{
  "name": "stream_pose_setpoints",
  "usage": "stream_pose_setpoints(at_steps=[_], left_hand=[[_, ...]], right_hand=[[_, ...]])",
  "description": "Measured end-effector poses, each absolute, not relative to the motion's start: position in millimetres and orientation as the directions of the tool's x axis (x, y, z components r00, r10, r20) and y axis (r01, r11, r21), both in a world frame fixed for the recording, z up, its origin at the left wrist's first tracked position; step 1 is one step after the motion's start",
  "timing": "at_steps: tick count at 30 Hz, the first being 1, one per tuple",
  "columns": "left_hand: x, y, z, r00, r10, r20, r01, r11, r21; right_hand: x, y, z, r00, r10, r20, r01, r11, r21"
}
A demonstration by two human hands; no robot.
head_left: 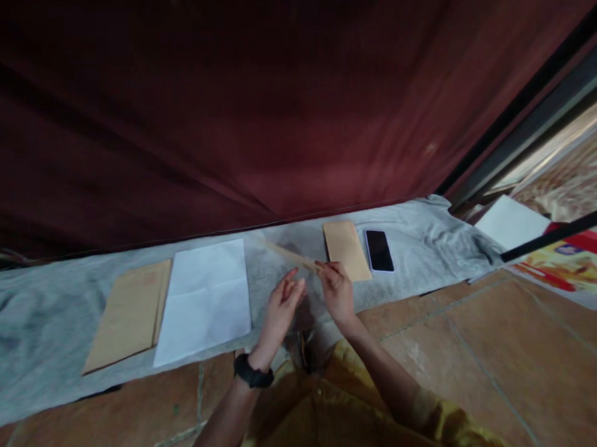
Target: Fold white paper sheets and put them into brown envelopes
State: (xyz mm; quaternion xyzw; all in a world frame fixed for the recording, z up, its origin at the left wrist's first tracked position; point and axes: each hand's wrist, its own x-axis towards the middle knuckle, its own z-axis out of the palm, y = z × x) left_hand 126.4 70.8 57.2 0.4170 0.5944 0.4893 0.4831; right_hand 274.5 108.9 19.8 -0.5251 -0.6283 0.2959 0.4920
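Note:
My right hand [337, 289] pinches one end of a thin brown paper envelope [290, 254], seen nearly edge-on and blurred as it slants up to the left. Close beside it my left hand [284, 300] has its thumb and fingers apart, with nothing in them; a dark band circles that wrist. Another brown envelope [347, 247] lies flat just beyond my right hand. To the left of my hands are creased white paper sheets [205, 298], and past them a stack of larger brown envelopes [128, 312].
A grey cloth [429, 243] runs along the low surface under these things. Right of the small envelope lies a phone [379, 250] with a dark screen. Dark red fabric [273, 118] hangs behind. At right are a metal frame [533, 111] and a colourful printed box [576, 269] on the tiled floor.

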Motion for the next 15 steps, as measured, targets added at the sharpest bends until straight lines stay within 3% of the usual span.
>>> stream_pose_setpoints(at_steps=[1, 3, 6, 10, 15], left_hand=[[124, 72, 55, -0.213, 0.967, -0.140, 0.103, 0.165, 0.981], [121, 73, 48, -0.245, 0.961, -0.126, 0.198, 0.177, 0.964], [124, 72, 34, -0.232, 0.943, -0.240, 0.025, 0.253, 0.967], [131, 69, 23, -0.186, 0.912, -0.365, -0.261, 0.313, 0.913], [121, 76, 19, -0.183, 0.907, -0.380, -0.235, 0.334, 0.913]], right_hand=[[275, 113, 21, 0.115, 0.970, 0.213, 0.197, 0.187, -0.962], [271, 117, 22, 0.160, 0.987, -0.018, -0.157, 0.007, -0.988], [262, 108, 18, 0.057, 0.964, -0.259, -0.475, -0.202, -0.857], [255, 90, 8, -0.009, 0.929, -0.369, -0.547, -0.313, -0.776], [262, 88, -1, -0.008, 0.902, -0.431, -0.521, -0.372, -0.768]])
